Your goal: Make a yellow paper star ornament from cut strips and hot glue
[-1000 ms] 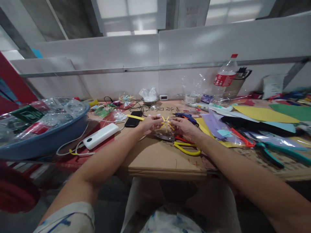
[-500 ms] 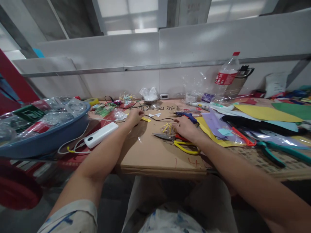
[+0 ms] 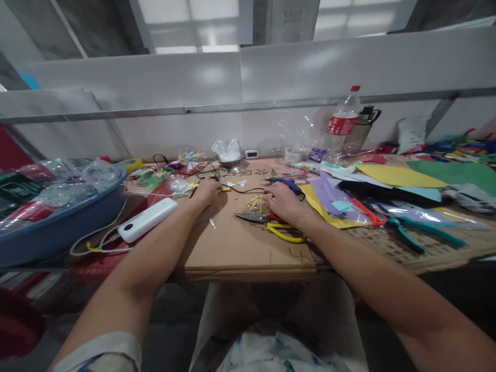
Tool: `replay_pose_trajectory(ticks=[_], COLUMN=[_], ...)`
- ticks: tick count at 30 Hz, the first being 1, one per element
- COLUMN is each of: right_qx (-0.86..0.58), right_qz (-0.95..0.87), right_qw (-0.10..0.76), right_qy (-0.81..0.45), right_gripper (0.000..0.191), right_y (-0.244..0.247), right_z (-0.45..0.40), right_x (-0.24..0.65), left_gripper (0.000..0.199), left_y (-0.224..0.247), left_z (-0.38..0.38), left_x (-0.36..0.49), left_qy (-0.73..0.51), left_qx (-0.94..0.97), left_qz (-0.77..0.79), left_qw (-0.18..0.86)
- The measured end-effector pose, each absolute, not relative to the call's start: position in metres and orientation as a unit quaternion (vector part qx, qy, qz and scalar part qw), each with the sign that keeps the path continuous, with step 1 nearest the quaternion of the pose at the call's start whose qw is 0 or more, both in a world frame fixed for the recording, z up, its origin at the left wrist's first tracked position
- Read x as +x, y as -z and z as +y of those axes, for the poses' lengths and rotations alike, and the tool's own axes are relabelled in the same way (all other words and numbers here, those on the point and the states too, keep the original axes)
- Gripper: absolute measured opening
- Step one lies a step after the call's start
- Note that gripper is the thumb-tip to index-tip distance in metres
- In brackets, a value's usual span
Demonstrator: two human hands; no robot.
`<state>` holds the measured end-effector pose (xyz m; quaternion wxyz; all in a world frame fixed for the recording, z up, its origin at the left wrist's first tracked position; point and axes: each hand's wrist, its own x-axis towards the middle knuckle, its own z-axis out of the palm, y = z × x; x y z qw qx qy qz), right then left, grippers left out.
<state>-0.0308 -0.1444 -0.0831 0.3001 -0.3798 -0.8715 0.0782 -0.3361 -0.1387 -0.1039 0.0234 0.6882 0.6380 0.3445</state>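
My left hand (image 3: 208,192) is closed over the far middle of the cardboard, beside a dark cord (image 3: 242,191) and a yellow strip (image 3: 225,189). Its fingertips are hidden, and a thin dark piece shows along its left side. Curled fingers of my right hand (image 3: 282,200) meet the edge of a small clear plastic piece with yellow strips (image 3: 256,203). Just behind that hand lies a blue glue gun (image 3: 289,185). Scissors with yellow handles (image 3: 287,233) lie under and in front of it, blades pointing left. Small white paper triangles (image 3: 237,184) lie between the hands.
A blue basin (image 3: 77,219) of plastic bottles stands left, near a white power bank (image 3: 147,219) with its cable. Coloured paper (image 3: 401,175), a black strip and teal-handled pliers (image 3: 426,230) cover the right side. A clear bottle with a red label (image 3: 343,125) stands behind.
The view has turned slightly right, shifting everything left in the picture. My left hand has drawn in slightly, and a thin dark piece now shows beside it. My right hand stays by the plastic piece.
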Motion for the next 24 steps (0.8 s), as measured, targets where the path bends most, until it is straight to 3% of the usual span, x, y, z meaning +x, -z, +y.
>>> replay_pose_trajectory(ticks=[3,8,11,14,19,24], right_qx=[-0.364,-0.348,-0.333,-0.294,-0.264,-0.281], right_qz=[-0.871,-0.852,-0.826,-0.775,-0.750,-0.749], right_qw=[0.319,0.378,0.424,0.459,0.415,0.377], right_qy=[-0.080,-0.103,-0.167,-0.320,-0.442,-0.466], right_gripper=[0.014,0.018,0.024,0.035,0.048,0.032], right_y=[0.083,0.081,0.078,0.074,0.068,0.071], right_z=[-0.145,-0.145,-0.147,-0.152,-0.167,-0.173], right_x=[-0.030,-0.031,-0.034,-0.038,-0.051,-0.058], left_gripper=[0.007,0.019,0.018,0.022,0.021,0.025], left_y=[0.097,0.072,0.059,0.052,0.048,0.049], left_z=[-0.144,-0.153,-0.157,-0.162,-0.180,-0.190], left_x=[-0.332,-0.319,-0.300,-0.276,-0.242,-0.229], left_qy=[-0.330,-0.459,-0.659,-0.727,-0.719,-0.701], left_qx=[0.696,0.641,0.522,0.448,0.449,0.442], left_qz=[0.636,0.611,0.532,0.430,0.369,0.369], left_qw=[-0.030,-0.065,0.103,0.294,0.381,0.420])
